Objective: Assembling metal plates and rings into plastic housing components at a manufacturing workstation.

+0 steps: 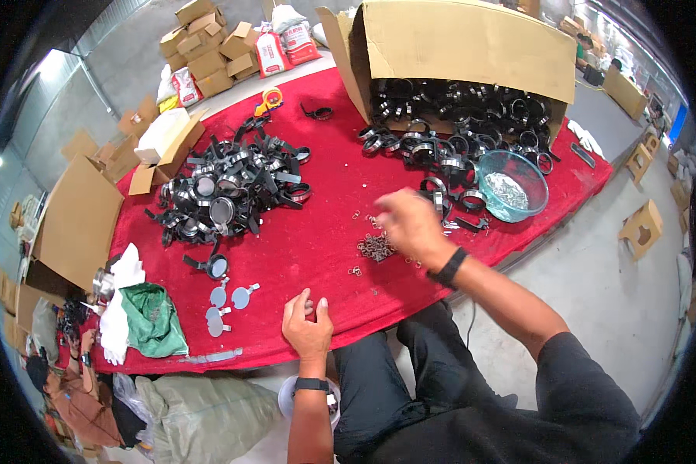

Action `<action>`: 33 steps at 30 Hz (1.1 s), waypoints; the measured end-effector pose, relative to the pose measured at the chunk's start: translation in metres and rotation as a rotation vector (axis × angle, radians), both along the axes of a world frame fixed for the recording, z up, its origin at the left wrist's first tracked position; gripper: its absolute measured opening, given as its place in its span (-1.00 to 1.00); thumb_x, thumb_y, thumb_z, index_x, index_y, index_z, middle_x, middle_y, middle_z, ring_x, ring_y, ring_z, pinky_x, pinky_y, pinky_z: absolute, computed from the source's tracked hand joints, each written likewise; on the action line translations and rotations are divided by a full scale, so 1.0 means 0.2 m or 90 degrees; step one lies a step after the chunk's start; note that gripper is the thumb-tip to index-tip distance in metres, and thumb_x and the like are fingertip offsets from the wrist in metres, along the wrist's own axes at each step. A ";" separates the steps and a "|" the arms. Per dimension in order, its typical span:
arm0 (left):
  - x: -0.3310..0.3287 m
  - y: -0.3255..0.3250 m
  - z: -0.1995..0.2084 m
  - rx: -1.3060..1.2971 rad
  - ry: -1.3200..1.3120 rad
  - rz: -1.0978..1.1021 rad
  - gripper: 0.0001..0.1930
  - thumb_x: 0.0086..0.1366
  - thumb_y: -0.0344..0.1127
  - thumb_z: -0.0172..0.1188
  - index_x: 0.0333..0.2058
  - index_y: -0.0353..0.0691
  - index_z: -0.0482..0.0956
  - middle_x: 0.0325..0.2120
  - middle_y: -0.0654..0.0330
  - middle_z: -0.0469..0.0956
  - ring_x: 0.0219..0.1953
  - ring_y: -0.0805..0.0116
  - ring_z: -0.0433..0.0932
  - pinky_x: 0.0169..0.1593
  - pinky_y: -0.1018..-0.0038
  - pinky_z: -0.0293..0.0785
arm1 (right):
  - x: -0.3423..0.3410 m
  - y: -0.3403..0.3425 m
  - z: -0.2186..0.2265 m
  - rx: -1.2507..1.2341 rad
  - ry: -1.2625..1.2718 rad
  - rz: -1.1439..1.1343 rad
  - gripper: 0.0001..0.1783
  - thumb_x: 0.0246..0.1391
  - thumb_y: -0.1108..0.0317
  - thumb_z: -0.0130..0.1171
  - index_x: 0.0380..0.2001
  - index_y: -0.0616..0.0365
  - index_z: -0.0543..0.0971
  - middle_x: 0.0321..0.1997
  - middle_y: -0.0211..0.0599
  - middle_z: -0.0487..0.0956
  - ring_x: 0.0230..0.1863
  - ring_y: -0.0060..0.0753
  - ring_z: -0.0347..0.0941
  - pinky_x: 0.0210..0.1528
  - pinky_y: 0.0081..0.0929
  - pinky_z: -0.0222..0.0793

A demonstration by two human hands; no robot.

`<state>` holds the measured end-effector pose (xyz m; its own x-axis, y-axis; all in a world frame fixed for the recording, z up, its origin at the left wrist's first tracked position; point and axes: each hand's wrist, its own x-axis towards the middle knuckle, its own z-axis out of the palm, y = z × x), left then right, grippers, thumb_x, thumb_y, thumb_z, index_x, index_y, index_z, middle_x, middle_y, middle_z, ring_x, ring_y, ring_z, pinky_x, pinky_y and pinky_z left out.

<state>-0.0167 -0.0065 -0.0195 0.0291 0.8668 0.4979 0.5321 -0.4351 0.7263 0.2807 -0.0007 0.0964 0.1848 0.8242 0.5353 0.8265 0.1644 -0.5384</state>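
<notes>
My left hand (307, 326) rests at the near edge of the red-covered table (317, 267). Its thumb and fingers are apart and nothing shows between them. Motion blurs my right hand (411, 223), which hovers over a small heap of metal clips (375, 247); whether its fingers hold anything cannot be made out. Left of my left hand lie a few round grey discs with tabs (240, 298). Farther left is a big pile of black ring-shaped parts with metal bands (226, 185). A clear green bowl (535, 193) with small silvery pieces stands right of my right hand.
A large cardboard box (472, 39) lies tipped at the back, black rings spilling out. A yellow tape dispenser (270, 100) sits near the far edge. White gloves (124, 309) and a green bag (153, 321) lie at left. Another person (85, 402) works at lower left.
</notes>
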 end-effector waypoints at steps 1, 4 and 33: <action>0.01 -0.01 0.00 -0.002 -0.002 0.003 -0.64 0.23 -0.46 0.52 0.02 -0.33 0.77 -0.14 0.02 0.72 -0.26 0.21 0.73 -0.13 0.36 0.72 | 0.13 -0.02 0.02 0.033 -0.051 -0.092 -0.62 0.16 0.29 0.46 0.01 0.23 0.73 -0.06 0.03 0.72 0.03 0.12 0.66 0.14 0.02 0.58; 0.06 0.00 0.02 -0.007 0.008 -0.001 -0.63 0.22 -0.45 0.52 0.01 -0.33 0.77 -0.17 0.06 0.71 -0.23 0.23 0.73 -0.11 0.35 0.70 | 0.44 -0.11 0.02 -0.034 -0.166 -0.252 -0.45 0.10 0.21 0.52 0.12 0.19 0.64 0.06 0.01 0.68 0.12 0.12 0.61 0.12 0.02 0.58; 0.11 -0.20 0.40 -0.680 -0.491 -0.542 -0.17 0.57 0.22 0.22 0.57 -0.14 0.22 0.14 0.18 0.62 0.05 0.30 0.73 0.08 0.23 0.82 | -0.44 -0.38 -0.27 0.005 0.453 0.130 -0.66 0.33 0.59 0.19 0.11 0.27 0.72 -0.01 -0.12 0.80 0.05 -0.35 0.74 0.13 -0.36 0.64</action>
<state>0.0056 -0.0464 0.0601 0.7127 0.6763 -0.1865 -0.2236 0.4710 0.8533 0.1920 -0.0773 0.0428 0.3330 0.8760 0.3489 0.2304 0.2832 -0.9310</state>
